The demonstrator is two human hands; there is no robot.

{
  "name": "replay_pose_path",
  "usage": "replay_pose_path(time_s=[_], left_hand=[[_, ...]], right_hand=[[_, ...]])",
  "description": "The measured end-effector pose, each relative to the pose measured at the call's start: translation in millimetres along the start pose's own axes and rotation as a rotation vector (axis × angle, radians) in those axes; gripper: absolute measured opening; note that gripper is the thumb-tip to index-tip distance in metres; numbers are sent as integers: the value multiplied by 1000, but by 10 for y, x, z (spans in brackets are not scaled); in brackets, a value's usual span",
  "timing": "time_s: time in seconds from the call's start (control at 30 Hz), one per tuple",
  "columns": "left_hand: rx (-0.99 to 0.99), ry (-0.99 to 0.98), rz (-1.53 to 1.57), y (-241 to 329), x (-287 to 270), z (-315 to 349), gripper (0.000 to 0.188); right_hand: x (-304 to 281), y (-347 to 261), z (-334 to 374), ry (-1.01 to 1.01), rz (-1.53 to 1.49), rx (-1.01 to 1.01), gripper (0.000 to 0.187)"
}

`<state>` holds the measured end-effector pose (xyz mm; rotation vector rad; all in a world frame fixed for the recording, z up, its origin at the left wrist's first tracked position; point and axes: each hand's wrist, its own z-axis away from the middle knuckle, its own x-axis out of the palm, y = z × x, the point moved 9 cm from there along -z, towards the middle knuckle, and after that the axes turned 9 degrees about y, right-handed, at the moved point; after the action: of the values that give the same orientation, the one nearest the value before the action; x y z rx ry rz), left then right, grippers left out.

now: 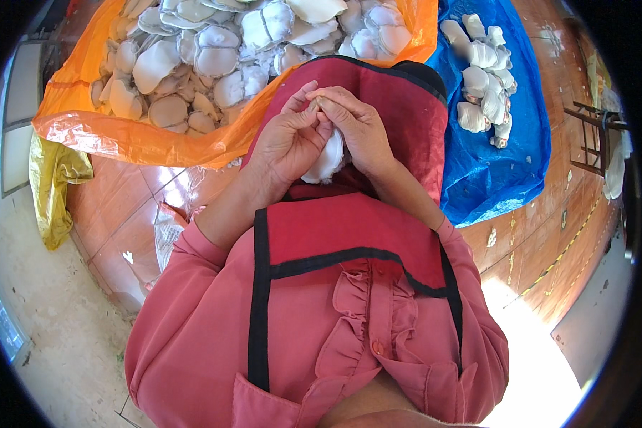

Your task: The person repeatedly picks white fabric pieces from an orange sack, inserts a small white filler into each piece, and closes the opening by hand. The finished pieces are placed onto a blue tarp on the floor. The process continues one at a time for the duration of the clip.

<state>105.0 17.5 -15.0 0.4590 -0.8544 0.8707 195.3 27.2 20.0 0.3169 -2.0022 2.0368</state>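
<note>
White piece (327, 160), orange sheet (132, 143) ahead, blue sheet (496, 178)

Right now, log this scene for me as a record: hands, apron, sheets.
Left hand: holds a white piece
Right hand: holds it too, fingertips close by the left hand's
Grip detail: partly hidden by fingers
Apron: red, black edging
Orange sheet: heaped rounded white pieces, ahead and left
Blue sheet: white bundles, ahead and right

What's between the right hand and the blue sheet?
The head view shows red cloth with black edging, draped over the lap, between the right hand and the blue sheet.
</note>
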Motion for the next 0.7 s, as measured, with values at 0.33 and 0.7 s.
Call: replay_pose_path(time_s=[0.33,0.7], left_hand=[[20,3,-28,-2,18,8,39],[228,154,-152,136,33,68,50]], right_hand=[[-22,43,8,6,-34,19,21],[-96,-62,-3,95,72,-90,14]])
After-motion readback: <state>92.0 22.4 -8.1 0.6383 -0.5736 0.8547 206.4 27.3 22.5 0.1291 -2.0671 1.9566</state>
